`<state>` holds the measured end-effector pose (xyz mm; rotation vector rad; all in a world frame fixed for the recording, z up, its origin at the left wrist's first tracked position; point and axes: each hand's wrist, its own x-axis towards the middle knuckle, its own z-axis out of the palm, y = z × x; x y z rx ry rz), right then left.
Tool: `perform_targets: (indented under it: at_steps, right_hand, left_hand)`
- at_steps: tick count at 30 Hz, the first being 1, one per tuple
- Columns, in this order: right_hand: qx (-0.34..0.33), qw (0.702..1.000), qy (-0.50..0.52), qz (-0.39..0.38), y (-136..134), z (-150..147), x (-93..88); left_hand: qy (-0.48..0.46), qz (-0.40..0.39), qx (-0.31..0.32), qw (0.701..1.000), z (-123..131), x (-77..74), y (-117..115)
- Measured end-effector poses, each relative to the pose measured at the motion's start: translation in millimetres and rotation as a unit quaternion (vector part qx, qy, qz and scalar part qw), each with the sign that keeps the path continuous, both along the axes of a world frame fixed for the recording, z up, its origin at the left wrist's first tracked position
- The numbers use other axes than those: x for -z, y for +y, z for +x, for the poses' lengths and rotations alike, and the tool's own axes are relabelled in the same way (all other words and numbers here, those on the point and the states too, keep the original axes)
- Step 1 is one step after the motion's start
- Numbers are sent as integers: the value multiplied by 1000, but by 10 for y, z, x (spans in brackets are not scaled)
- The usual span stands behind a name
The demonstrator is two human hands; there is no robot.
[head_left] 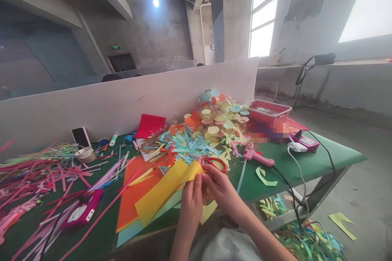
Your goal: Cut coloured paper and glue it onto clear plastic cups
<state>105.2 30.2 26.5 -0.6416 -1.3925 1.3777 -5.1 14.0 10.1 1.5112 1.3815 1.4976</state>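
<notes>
A long yellow paper strip (162, 191) stretches toward the lower left, its near end curled over between my two hands. My left hand (192, 191) pinches the curled end from below. Fingers of my right hand (219, 183) are closed on the same end from the right. Just beyond my right hand, red-handled scissors (219, 164) lie among paper scraps. Under the strip are an orange sheet (131, 179) and pale blue and green sheets. My fingertips partly hide the fold.
Blue scraps (190, 142) and a heap of paper rounds (217, 118) lie ahead. A pink glue gun (257, 155), a power strip (306, 142) and a pink basket (269, 110) are at right. Pink strips (64, 175) and a phone (81, 137) are left. A white partition (122, 98) stands behind.
</notes>
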Motion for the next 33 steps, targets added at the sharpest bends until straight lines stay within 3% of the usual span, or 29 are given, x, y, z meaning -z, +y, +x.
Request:
perform_targets:
  at_steps: [4,8,11,16,21,24,28,33]
  right_hand:
    - [-12,1000,-11,-9,-23,16,-30]
    - [-15,1000,-20,-15,-42,77,-98]
    - [-26,998,-51,-16,-67,121,-159]
    - [-58,995,-86,2,-124,131,-212]
    - [-40,988,-147,35,-167,148,-284]
    - [-30,966,-237,94,-232,188,-382]
    - [-9,914,-338,224,-360,244,-501]
    - [4,862,-365,351,-469,271,-558]
  left_hand:
    - [-95,-23,-47,994,-19,-11,-24]
    - [-195,-88,-123,969,-156,-83,-34]
    - [-259,-71,-157,950,-240,-189,-33]
    - [-316,-26,-120,941,-236,-280,-38]
    - [-359,-10,-106,927,-181,-335,-37]
    - [-395,-5,-97,913,-147,-431,-40]
    - [-413,-2,-111,904,-156,-515,-55]
    - [-379,38,-136,914,-278,-509,-76]
